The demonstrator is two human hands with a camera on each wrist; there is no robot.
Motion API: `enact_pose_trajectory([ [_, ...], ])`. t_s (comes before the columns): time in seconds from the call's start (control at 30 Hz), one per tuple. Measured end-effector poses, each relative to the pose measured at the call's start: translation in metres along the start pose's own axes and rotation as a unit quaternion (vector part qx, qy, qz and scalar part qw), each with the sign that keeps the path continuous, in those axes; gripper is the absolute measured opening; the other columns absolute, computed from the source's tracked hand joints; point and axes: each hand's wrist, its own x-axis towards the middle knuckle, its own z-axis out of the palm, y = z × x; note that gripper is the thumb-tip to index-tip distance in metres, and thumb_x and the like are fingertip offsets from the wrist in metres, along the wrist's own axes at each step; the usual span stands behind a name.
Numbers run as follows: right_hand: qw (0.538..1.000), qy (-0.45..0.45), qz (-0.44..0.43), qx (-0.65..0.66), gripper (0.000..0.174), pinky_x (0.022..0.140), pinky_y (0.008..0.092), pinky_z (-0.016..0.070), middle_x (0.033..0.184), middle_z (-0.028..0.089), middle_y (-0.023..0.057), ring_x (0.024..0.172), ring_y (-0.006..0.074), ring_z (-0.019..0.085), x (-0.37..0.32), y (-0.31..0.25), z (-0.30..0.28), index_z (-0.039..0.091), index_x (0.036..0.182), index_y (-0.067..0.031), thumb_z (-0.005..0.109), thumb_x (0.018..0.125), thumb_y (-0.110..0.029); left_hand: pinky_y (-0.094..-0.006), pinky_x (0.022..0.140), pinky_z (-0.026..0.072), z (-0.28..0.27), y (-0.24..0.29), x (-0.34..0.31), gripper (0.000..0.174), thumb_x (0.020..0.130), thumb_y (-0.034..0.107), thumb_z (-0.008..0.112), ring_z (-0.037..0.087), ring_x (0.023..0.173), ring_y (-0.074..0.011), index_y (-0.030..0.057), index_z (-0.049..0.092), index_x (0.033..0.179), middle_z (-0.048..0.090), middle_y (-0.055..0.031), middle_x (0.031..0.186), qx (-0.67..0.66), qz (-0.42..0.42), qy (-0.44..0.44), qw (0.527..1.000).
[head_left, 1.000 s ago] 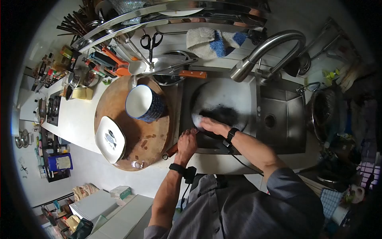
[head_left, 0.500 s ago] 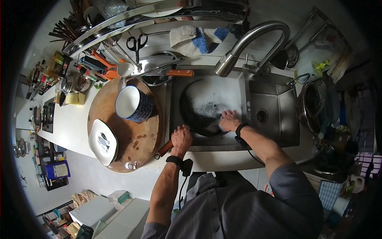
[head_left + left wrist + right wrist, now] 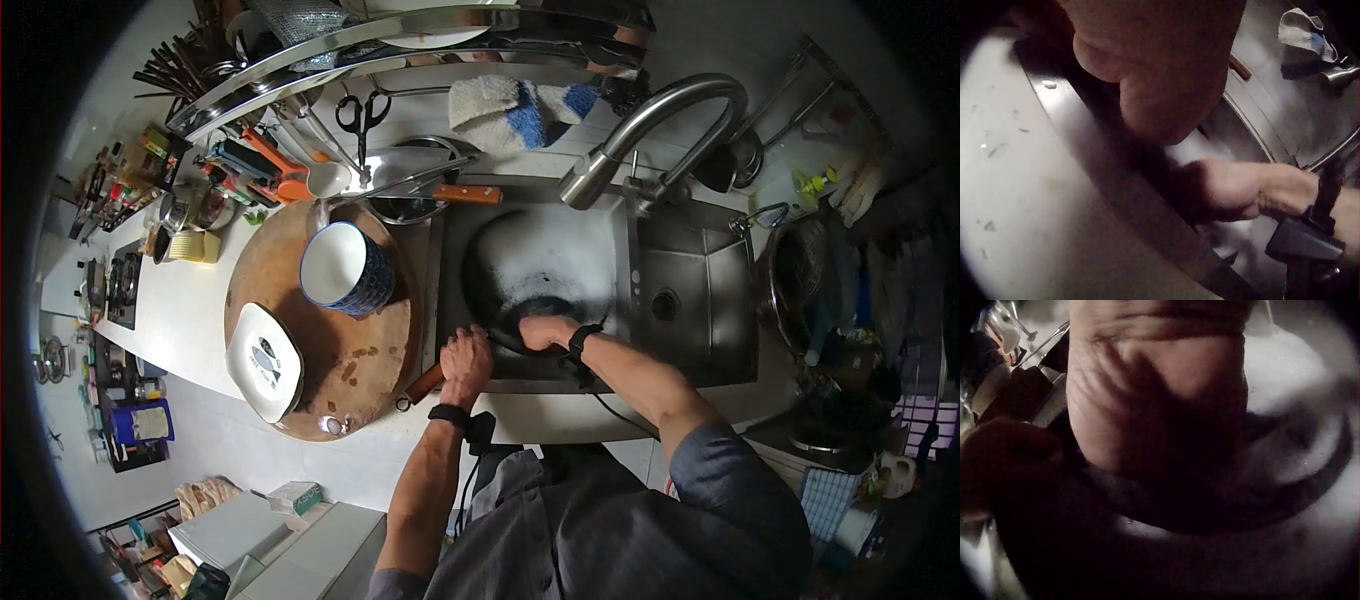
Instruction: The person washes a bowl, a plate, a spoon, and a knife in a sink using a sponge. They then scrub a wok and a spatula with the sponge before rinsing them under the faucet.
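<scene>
A dark wok with suds inside stands in the left sink basin, its wooden handle reaching over the front edge. My left hand grips that handle close to the wok. Inside the wok, at the near side, is my right hand, bent downward at the wrist. Its fingers are hidden in shadow in the head view, and the right wrist view shows mainly the wrist and heel of the hand; I cannot tell what they hold. White foam covers the far part of the wok.
Left of the sink, a round wooden board bears blue-patterned bowls and a white fish-print plate. A steel faucet arches over the sink. Behind lies an orange-handled utensil; a cloth hangs above.
My right hand has gone from the wok's near left side to its right side, then back left to the near middle. My left hand keeps its grip on the handle.
</scene>
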Motion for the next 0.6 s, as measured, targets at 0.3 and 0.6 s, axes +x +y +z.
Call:
enact_pose_trajectory([
  [0.3,0.965,0.031,-0.073,-0.252,0.047,0.110,0.0462,0.0418,0.135,0.057,0.0318,0.128,0.0407,0.056,0.080,-0.010,-0.024,0.058,0.127,0.0098,0.039,0.094,-0.017,-0.0470,0.079,0.0559,0.009,-0.008,0.004,0.030,0.097,0.021,0.047,0.068,0.097,-0.0350,0.0020,0.061,0.115,0.066,-0.0182,0.105,0.001,0.004,-0.016,1.000],
  [0.6,0.990,0.035,0.137,0.013,0.048,0.105,0.0479,0.0480,0.133,0.063,0.0233,0.124,0.0372,0.061,0.082,0.061,-0.011,0.057,0.134,0.0043,0.048,0.091,-0.016,-0.0470,0.081,0.0557,-0.007,-0.004,0.003,0.028,0.096,0.022,0.052,0.068,0.099,-0.0366,0.0016,0.063,0.112,0.066,-0.0196,0.106,-0.032,-0.005,-0.039,0.999],
])
